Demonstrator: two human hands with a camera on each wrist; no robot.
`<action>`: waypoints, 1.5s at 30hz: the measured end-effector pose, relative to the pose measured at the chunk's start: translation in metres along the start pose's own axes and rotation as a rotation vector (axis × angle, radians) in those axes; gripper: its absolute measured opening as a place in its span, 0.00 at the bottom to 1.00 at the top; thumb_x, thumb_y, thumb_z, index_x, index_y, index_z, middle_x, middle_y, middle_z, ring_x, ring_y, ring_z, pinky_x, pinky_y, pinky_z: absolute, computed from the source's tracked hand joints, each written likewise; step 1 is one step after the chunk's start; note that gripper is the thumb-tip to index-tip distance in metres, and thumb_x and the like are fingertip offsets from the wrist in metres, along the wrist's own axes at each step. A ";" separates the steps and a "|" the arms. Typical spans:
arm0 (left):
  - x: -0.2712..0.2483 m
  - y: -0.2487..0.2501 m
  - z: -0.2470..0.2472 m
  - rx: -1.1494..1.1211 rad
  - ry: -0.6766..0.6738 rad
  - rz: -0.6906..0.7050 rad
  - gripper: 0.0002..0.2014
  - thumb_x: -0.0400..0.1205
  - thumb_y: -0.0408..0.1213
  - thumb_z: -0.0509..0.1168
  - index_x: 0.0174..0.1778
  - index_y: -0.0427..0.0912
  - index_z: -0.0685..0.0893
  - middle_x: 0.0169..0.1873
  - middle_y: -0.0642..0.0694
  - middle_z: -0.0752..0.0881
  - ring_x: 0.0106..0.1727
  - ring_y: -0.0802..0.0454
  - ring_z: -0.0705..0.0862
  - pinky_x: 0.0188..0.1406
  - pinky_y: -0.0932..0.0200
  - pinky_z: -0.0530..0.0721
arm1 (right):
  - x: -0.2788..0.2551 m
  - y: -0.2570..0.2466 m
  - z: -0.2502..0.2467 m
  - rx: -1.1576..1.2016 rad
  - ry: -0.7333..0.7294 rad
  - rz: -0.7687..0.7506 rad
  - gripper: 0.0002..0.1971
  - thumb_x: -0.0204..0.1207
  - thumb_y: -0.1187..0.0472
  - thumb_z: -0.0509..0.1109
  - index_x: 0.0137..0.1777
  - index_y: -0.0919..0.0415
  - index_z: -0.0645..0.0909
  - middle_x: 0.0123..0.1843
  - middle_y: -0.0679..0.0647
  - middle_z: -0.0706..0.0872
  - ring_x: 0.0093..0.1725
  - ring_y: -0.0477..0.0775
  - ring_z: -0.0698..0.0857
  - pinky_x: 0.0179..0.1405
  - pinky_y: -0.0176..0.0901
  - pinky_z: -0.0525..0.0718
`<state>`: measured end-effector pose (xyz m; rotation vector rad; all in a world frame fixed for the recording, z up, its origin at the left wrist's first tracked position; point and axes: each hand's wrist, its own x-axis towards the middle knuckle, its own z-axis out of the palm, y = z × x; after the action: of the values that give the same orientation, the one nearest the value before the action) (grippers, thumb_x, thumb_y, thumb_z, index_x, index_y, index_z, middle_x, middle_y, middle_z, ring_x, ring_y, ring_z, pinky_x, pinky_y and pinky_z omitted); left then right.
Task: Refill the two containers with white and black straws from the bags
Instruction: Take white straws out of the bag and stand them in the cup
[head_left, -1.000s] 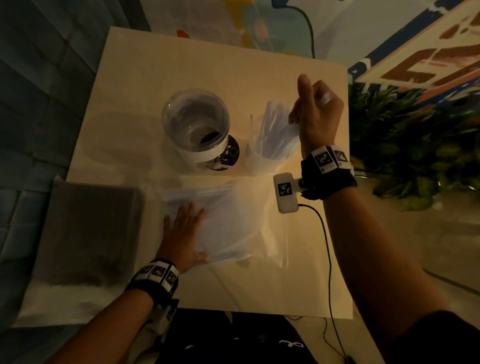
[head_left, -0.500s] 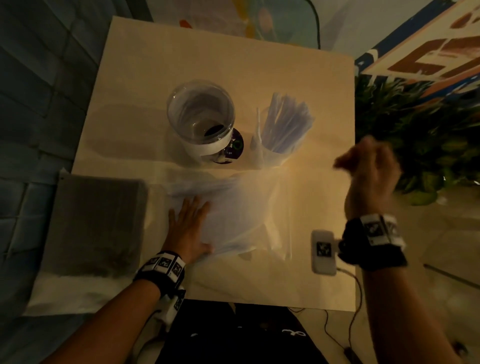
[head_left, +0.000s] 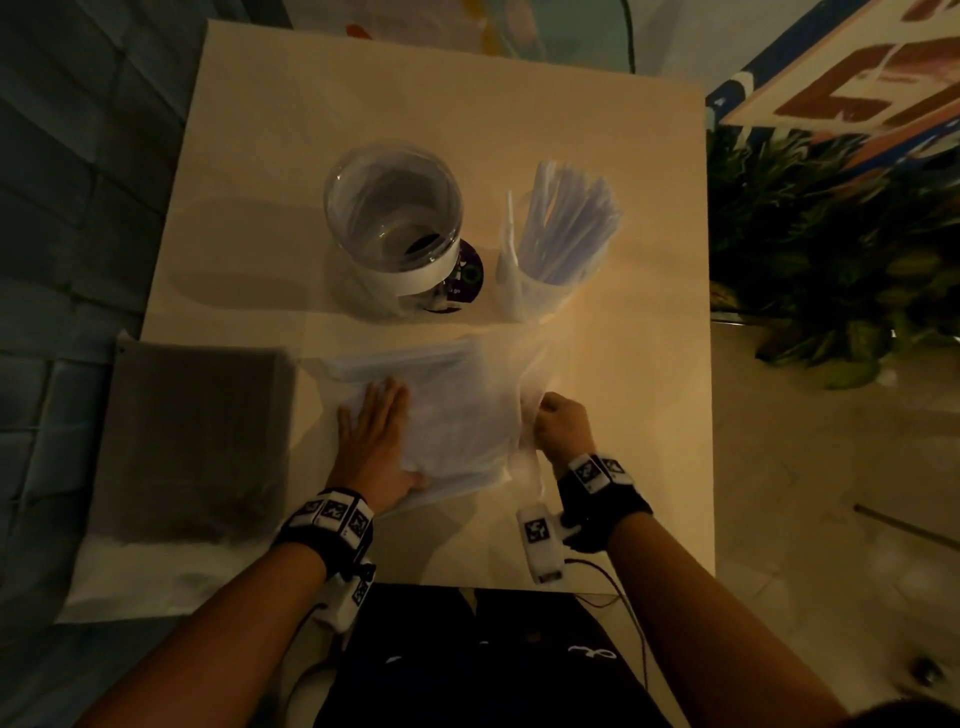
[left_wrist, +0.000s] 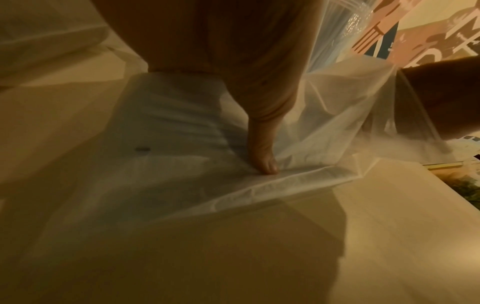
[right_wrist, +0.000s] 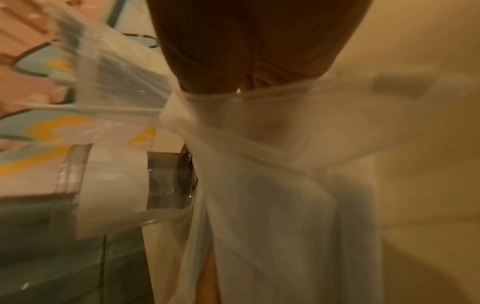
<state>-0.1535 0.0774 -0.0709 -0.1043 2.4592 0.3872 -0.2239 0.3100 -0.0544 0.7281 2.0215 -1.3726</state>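
A person's left hand (head_left: 375, 442) lies flat, fingers straight, pinning a clear bag of white straws (head_left: 457, 415) to the counter (head_left: 623, 441), while the right hand (head_left: 563, 428) pinches the bag's open mouth just beside it. The next pull should likely be a small bunch, drawn out lengthwise. Beyond the hands stand an empty jar (head_left: 395, 218) and a holder of white straws (head_left: 561, 239).

My view shows a pale bench (head_left: 597, 130), clear jar (head_left: 393, 218) beside cup of white straws (head_left: 563, 228), white-straw bag (head_left: 457, 410), black-straw bag (head_left: 192, 441) at its left edge
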 end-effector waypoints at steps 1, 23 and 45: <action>0.000 0.000 0.000 -0.007 0.006 0.006 0.64 0.69 0.57 0.77 0.86 0.46 0.34 0.86 0.47 0.35 0.86 0.45 0.35 0.82 0.33 0.37 | 0.005 0.000 0.005 0.045 0.006 0.035 0.06 0.75 0.65 0.76 0.48 0.67 0.88 0.38 0.54 0.90 0.36 0.52 0.87 0.33 0.42 0.86; -0.003 -0.002 -0.001 0.021 0.008 0.039 0.63 0.70 0.58 0.77 0.86 0.46 0.36 0.86 0.46 0.35 0.86 0.44 0.35 0.82 0.31 0.38 | 0.001 -0.017 0.002 0.200 0.201 -0.020 0.08 0.81 0.64 0.69 0.52 0.69 0.87 0.46 0.62 0.89 0.42 0.56 0.83 0.31 0.37 0.78; 0.003 -0.003 0.002 0.039 -0.031 0.020 0.64 0.70 0.61 0.75 0.85 0.47 0.33 0.85 0.47 0.31 0.85 0.45 0.31 0.81 0.32 0.34 | 0.015 -0.011 0.030 0.375 0.088 0.182 0.10 0.80 0.61 0.67 0.50 0.65 0.88 0.53 0.66 0.90 0.57 0.73 0.87 0.55 0.62 0.87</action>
<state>-0.1540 0.0748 -0.0753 -0.0574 2.4379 0.3462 -0.2375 0.2803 -0.0672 1.1240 1.7266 -1.6522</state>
